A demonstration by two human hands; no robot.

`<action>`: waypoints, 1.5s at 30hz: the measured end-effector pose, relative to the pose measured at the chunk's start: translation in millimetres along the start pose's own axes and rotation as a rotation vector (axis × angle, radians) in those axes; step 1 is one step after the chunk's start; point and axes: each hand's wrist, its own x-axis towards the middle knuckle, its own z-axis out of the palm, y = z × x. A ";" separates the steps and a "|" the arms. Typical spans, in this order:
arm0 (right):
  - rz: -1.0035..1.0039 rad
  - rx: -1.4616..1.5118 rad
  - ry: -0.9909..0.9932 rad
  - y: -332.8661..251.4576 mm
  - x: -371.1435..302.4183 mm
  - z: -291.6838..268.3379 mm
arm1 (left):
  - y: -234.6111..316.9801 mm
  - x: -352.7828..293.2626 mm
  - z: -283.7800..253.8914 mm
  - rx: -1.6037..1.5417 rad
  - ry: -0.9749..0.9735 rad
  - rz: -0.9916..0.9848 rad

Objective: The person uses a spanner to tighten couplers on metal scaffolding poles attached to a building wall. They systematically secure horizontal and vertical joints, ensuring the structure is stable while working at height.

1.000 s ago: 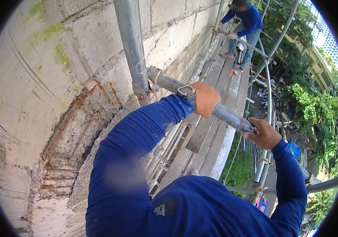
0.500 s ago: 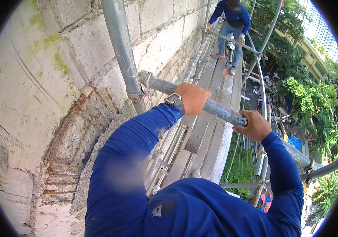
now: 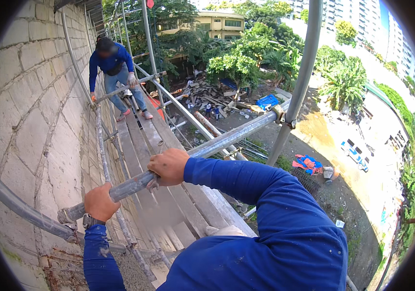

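left hand (image 3: 102,202): closed round a metal pipe (image 3: 132,187), near the pipe's wall-side end; a short stub of pipe shows past the fist. dark watch (image 3: 91,221) on that wrist. right hand (image 3: 169,167): also curled over the pipe, from above, farther along; a short bare stretch lies between the two grips. a small metal piece (image 3: 153,184) hangs just under the right fingers; cannot tell whether it is held or fixed to the pipe.

pipe slopes across the front of the body, above the planks (image 3: 188,209). beyond the right hand it runs outward to a coupler (image 3: 280,115) at an upright pole (image 3: 308,58). wall-side end sits near a curved pole (image 3: 9,196), beside a block wall (image 3: 38,116). co-worker (image 3: 110,63) stoops farther down the planks.
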 end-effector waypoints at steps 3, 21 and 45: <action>0.008 0.021 0.090 18.6 -21.9 3.4 | 8.6 5.9 2.4 -0.002 0.002 0.023; 0.398 0.753 0.701 99.6 -294.7 -132.7 | 10.1 1.3 -0.7 -0.049 -0.061 -0.028; 0.351 0.769 0.348 87.2 -422.6 -61.2 | 371.4 25.1 49.4 -0.480 -0.091 0.835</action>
